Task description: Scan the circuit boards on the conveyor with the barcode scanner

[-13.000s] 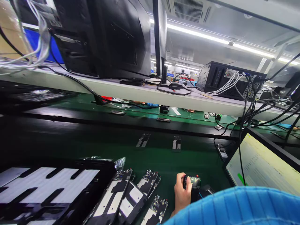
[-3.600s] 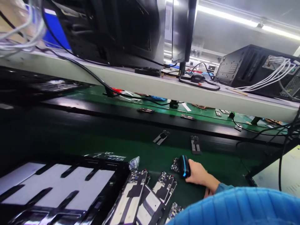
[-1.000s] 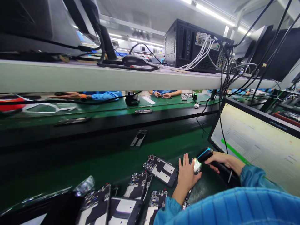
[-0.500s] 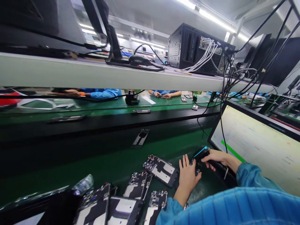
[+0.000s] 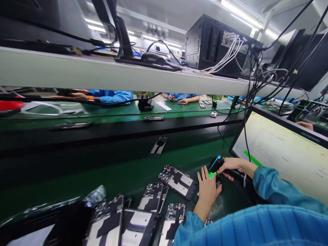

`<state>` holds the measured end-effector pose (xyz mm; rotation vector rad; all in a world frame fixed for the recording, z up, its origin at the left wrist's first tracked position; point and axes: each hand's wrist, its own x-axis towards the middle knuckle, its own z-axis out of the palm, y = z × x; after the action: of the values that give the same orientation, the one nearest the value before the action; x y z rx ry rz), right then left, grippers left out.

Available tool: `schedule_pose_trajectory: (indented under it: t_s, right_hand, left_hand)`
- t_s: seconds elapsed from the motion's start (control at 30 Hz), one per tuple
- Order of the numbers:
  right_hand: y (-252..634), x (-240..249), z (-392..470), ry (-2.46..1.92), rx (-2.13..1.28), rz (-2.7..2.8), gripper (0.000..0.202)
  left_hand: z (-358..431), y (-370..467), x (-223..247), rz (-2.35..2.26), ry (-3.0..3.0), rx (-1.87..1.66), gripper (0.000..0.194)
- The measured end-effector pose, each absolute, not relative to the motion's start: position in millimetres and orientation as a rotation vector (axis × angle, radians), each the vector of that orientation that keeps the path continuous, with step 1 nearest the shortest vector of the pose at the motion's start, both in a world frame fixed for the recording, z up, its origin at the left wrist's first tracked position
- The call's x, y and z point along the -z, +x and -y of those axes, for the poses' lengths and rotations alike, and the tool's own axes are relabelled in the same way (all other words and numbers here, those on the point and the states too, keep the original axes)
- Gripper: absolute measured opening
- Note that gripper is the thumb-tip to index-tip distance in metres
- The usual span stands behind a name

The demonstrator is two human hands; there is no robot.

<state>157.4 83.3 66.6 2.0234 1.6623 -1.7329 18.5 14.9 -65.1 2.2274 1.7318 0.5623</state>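
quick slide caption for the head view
Right hand aims a handheld scanner at a part under the left hand, beside phone boards on a green bench.

My left hand (image 5: 207,189) lies flat, palm down, fingers (image 5: 202,173) straight and together, blue sleeve at the wrist. My right hand (image 5: 232,165) reaches in from the right, fingers curled tight in a grip, forearm angled low.
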Motion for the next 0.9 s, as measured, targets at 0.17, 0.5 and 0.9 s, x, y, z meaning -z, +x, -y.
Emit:
schedule_pose_trajectory:
  t_s: [0.17,0.5,0.9]
  right_hand:
    - [160,-63,-89,1.829,1.779,-1.656,0.027]
    - [156,-68,-85,1.809,1.776,-1.747,0.026]
    - [160,-64,-61,1.868,1.813,-1.845,0.027]
  left_hand:
    - [-15,19,62,-1.735,2.247,-0.553,0.064]
    - [-18,19,67,-1.711,2.287,-0.553,0.068]
    - [-17,19,67,-1.668,2.241,-0.513,0.068]
